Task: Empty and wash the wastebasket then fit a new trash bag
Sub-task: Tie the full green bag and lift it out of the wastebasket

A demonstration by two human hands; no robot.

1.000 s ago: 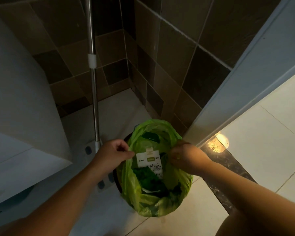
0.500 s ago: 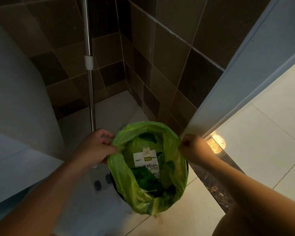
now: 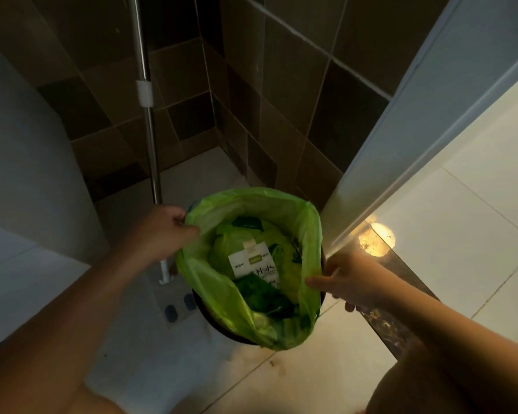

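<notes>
A green trash bag (image 3: 222,294) stands open on the tiled floor, its rim stretched wide. Only a dark sliver of the wastebasket (image 3: 219,325) shows under the bag's lower left side. Inside lie green wrappers and a white labelled packet (image 3: 253,262). My left hand (image 3: 165,231) pinches the bag's rim at its upper left. My right hand (image 3: 338,277) pinches the rim on the right side, thumb and fingers over the plastic edge.
A metal mop pole (image 3: 145,100) rises just left of the bag, its white foot (image 3: 165,279) behind my left wrist. Dark tiled walls form a corner behind. A white door frame (image 3: 401,138) runs along the right. A pale fixture (image 3: 27,180) fills the left.
Both hands moved apart, pulling the bag's mouth from half-gathered to wide open. My right hand shifted lower along the right rim.
</notes>
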